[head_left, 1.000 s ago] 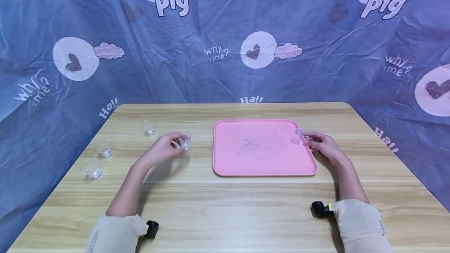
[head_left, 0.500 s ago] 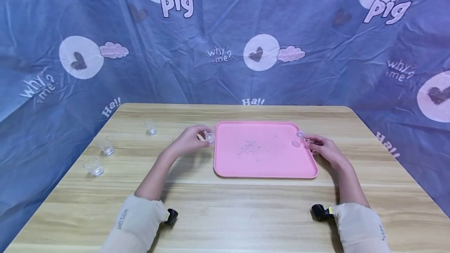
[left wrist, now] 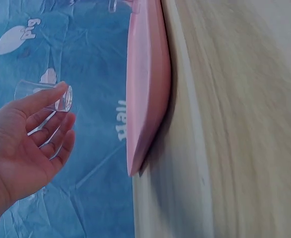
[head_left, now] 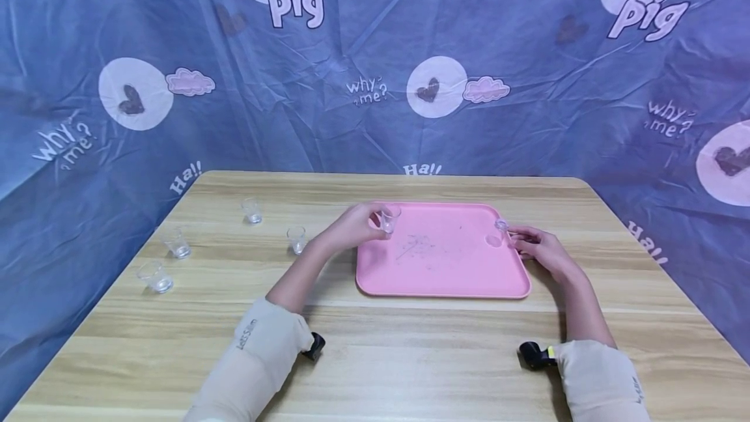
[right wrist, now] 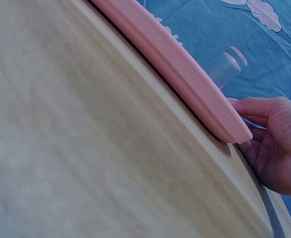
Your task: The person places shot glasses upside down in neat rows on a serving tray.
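My left hand (head_left: 351, 225) pinches a small clear shot glass (head_left: 390, 219) between thumb and fingers, over the left part of the pink tray (head_left: 442, 282). The glass is upright, and the left wrist view shows it above tray height. At the tray's right rim is my right hand (head_left: 545, 251). In the right wrist view, its thumb (right wrist: 250, 105) reaches over the rim and its other fingers curl by the tray corner. Beside those fingertips, a second shot glass (head_left: 495, 237) stands upside down on the tray; whether they touch it is hard to see.
Several more clear shot glasses stand on the left of the wooden table (head_left: 410, 357): one (head_left: 297, 240) near my left forearm, one (head_left: 252, 211) farther back, and a pair (head_left: 177, 243) toward the left edge. A printed blue cloth (head_left: 363, 135) hangs behind.
My left hand has carried its shot glass rightward from the table to over the tray. A glass beside the left forearm has come into sight. My right hand stays at the tray's right rim.
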A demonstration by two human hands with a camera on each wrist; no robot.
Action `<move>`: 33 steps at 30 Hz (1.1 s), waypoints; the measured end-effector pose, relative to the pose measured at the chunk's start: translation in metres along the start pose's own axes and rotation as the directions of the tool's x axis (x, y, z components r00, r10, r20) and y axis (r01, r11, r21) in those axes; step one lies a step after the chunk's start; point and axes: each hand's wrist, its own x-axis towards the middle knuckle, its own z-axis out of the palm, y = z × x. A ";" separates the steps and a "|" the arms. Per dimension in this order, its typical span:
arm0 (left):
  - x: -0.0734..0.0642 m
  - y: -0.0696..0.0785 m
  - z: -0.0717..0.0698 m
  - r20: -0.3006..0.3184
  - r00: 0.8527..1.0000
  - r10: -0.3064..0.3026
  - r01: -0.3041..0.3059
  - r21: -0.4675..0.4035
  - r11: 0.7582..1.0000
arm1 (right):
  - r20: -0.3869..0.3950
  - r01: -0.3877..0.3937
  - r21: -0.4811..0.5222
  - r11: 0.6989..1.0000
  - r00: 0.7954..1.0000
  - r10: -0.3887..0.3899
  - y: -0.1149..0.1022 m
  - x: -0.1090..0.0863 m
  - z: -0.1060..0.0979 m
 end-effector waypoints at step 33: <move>0.084 0.036 0.050 0.219 0.976 0.018 -0.061 0.192 0.980 | -0.001 -0.032 -0.002 0.999 0.999 0.032 -0.002 0.000 -0.001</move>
